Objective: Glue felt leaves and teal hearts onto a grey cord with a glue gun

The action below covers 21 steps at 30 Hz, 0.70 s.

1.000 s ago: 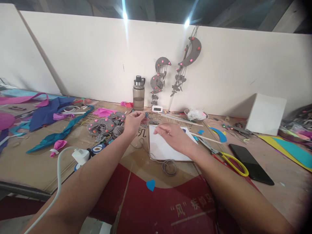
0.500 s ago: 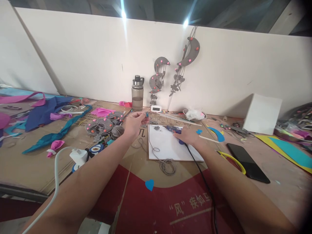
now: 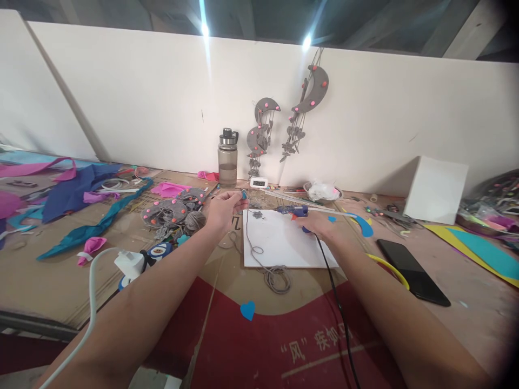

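In the head view, my left hand (image 3: 225, 210) is just left of the frame's centre, thumb and fingers pinched together on a small blue piece (image 3: 244, 195). My right hand (image 3: 316, 224) is right of centre, fingers closed around the glue gun (image 3: 299, 210), which lies over the upper right of the white board (image 3: 284, 246) with its nozzle pointing left. From below my right hand a black cable (image 3: 334, 297) runs down to the bottom edge of the frame.

The board lies mid-frame, between my forearms. A grey flower (image 3: 257, 215) rests near its upper left corner. Grey string (image 3: 278, 281) sits in a loose coil at the board's lower edge and runs up its left side toward my left fingertips; I cannot tell whether they grip it too. Below the coil, low in the centre, is a blue heart (image 3: 247, 310).

Left of my left hand is a heap of grey moons (image 3: 162, 212) with pink and orange dots. A bottle (image 3: 227, 162) stands above that hand, with a clock (image 3: 258, 183) just to its right. More moons (image 3: 318, 89) hang on the wall, top centre. At right, beyond my right forearm, are a yellow handle (image 3: 391, 270) and a phone (image 3: 413, 273).
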### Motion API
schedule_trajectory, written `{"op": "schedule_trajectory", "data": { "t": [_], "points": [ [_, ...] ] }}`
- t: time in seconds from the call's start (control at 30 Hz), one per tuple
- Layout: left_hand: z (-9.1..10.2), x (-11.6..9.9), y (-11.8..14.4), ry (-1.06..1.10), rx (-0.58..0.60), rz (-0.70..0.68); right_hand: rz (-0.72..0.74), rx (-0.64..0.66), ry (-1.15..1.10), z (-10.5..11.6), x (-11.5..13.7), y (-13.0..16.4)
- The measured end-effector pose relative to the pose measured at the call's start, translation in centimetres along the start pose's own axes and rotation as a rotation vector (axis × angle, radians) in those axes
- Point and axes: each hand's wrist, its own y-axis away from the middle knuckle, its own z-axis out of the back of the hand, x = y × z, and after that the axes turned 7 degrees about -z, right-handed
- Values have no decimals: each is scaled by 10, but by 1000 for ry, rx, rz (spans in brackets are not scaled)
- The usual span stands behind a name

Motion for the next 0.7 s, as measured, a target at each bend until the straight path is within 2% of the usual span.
{"op": "schedule_trajectory", "data": {
  "t": [0.17, 0.3, 0.37, 0.5, 0.7],
  "points": [
    [1, 0, -2, 25, -21, 23, 118, -64, -235, -7, 19, 11],
    [3, -3, -3, -8, -46, 36, 440, 16, -607, -19, 39, 31],
    [4, -3, -3, -23, -72, 35, 578, 80, -683, -25, 45, 41],
    [4, -3, -4, 23, -91, 25, 696, 84, -593, -31, 46, 54],
    [0, -4, -1, 71, -44, 1, 745, -13, -392, -32, 42, 55]
  ]
}}
